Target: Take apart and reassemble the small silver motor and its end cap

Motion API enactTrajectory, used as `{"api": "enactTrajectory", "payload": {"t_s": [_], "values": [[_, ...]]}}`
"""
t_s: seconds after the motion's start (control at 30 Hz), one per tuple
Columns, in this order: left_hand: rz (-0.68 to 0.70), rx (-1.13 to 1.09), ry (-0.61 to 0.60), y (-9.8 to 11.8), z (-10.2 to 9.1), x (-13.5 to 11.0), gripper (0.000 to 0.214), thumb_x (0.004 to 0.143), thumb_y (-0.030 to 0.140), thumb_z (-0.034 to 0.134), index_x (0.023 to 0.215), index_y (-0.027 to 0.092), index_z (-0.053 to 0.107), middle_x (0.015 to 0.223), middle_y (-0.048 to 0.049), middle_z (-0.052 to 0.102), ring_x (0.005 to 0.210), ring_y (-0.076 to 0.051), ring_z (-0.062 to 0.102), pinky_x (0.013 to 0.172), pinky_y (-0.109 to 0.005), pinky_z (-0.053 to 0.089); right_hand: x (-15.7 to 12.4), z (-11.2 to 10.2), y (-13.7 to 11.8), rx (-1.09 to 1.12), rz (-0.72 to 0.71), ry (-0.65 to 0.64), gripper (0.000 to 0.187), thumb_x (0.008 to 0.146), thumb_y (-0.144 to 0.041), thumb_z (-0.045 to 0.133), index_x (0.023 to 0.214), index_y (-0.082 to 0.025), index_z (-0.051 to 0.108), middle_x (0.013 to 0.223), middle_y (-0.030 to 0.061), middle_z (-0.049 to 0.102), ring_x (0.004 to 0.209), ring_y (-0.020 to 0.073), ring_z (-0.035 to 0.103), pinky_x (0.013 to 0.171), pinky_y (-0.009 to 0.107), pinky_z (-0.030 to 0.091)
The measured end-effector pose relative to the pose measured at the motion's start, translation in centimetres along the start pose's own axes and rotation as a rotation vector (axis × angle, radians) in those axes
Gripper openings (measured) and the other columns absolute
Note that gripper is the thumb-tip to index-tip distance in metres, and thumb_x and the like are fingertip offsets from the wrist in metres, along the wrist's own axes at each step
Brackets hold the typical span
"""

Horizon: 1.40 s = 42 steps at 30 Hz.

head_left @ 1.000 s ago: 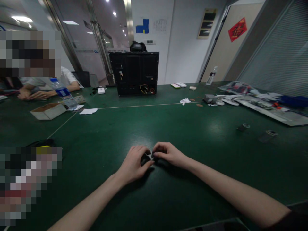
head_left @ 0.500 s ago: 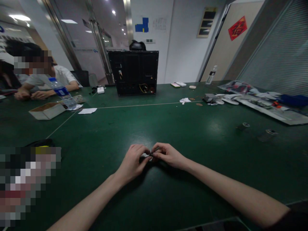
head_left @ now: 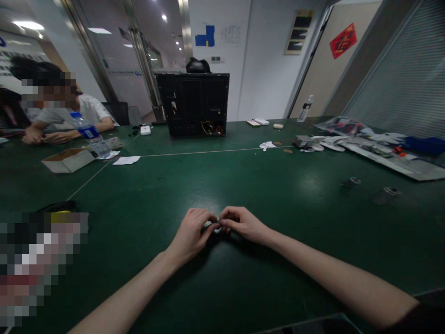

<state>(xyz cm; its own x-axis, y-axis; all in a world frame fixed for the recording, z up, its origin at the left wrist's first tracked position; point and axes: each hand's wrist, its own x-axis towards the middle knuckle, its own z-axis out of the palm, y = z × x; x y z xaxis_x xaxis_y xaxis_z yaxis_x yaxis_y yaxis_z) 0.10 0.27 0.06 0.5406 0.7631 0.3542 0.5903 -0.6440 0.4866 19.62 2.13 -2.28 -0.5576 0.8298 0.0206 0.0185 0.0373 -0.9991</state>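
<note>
Both hands meet just above the green tabletop, fingertip to fingertip. My left hand is closed in a pinch, thumb against fingers. Opposite it, my right hand pinches too, its fingers curled. Between the fingertips is a small dark piece, mostly covered, with something whitish showing beside it near the left fingers. Its kind is too small and hidden to make out.
A black panel-like case stands at the back. Left are a water bottle, an open box and a person. Two metal cylinders and a board with parts lie right; another bottle stands behind.
The right fingers have shifted slightly around the small piece, and less of its dark part shows now. The left hand and both arms stay almost where they were.
</note>
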Motion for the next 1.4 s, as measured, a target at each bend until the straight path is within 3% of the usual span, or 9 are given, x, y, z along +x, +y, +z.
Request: {"api": "enactTrajectory", "payload": {"t_s": [0.2, 0.67, 0.87, 1.07, 1.23, 1.4], "values": [[-0.005, -0.004, -0.013, -0.02, 0.0, -0.1, 0.004, 0.084, 0.022, 0.057, 0.088, 0.02, 0.057, 0.089, -0.003, 0.063, 0.086, -0.02, 0.057, 0.082, -0.037, 0.041, -0.05, 0.06, -0.2, -0.008, 0.01, 0.009, 0.032, 0.079, -0.045, 0.062, 0.083, -0.014, 0.057, 0.07, 0.0007, 0.063, 0.059, 0.0089, 0.057, 0.06, 0.023, 0.047], [-0.019, -0.007, 0.013, -0.14, 0.11, -0.08, 0.005, 0.085, 0.018, 0.054, 0.088, 0.02, 0.057, 0.088, -0.0033, 0.064, 0.086, -0.02, 0.057, 0.081, -0.037, 0.042, -0.13, 0.27, -0.03, -0.035, -0.04, 0.006, 0.026, 0.08, -0.038, 0.062, 0.09, -0.016, 0.054, 0.077, 0.0001, 0.061, 0.061, 0.0092, 0.057, 0.061, 0.025, 0.048], [-0.017, -0.011, 0.004, -0.12, -0.03, -0.09, 0.007, 0.086, 0.018, 0.053, 0.09, 0.021, 0.058, 0.091, -0.0035, 0.065, 0.089, -0.021, 0.058, 0.083, -0.037, 0.042, -0.45, 0.61, -0.01, -0.208, -0.136, 0.07, 0.017, 0.084, -0.029, 0.056, 0.098, -0.019, 0.052, 0.085, 0.0023, 0.064, 0.067, 0.0113, 0.059, 0.06, 0.023, 0.046], [0.0, 0.001, 0.016, -0.49, 0.1, -0.16, 0.005, 0.087, 0.017, 0.053, 0.089, 0.02, 0.057, 0.089, -0.0026, 0.064, 0.085, -0.019, 0.058, 0.081, -0.035, 0.041, -0.68, 0.74, -0.29, -0.386, -0.298, 0.104, 0.014, 0.086, -0.02, 0.052, 0.099, -0.019, 0.057, 0.088, 0.0033, 0.066, 0.08, 0.0139, 0.062, 0.07, 0.026, 0.047], [-0.005, 0.02, 0.014, -0.48, 0.11, -0.06, 0.002, 0.086, 0.02, 0.056, 0.087, 0.019, 0.058, 0.085, -0.0023, 0.064, 0.082, -0.019, 0.058, 0.08, -0.035, 0.042, -0.67, 0.44, -0.51, -0.294, -0.238, 0.052, 0.015, 0.086, -0.023, 0.051, 0.097, -0.017, 0.06, 0.084, 0.0026, 0.065, 0.061, 0.0095, 0.057, 0.059, 0.023, 0.046], [-0.02, 0.01, 0.011, -0.13, -0.11, 0.11, 0.004, 0.087, 0.022, 0.056, 0.085, 0.019, 0.057, 0.084, -0.0013, 0.064, 0.082, -0.018, 0.058, 0.08, -0.034, 0.041, -0.42, 0.14, -0.91, -0.333, -0.18, 0.057, 0.015, 0.084, -0.024, 0.054, 0.094, -0.016, 0.063, 0.082, 0.0027, 0.064, 0.061, 0.0093, 0.056, 0.058, 0.022, 0.046]]}}
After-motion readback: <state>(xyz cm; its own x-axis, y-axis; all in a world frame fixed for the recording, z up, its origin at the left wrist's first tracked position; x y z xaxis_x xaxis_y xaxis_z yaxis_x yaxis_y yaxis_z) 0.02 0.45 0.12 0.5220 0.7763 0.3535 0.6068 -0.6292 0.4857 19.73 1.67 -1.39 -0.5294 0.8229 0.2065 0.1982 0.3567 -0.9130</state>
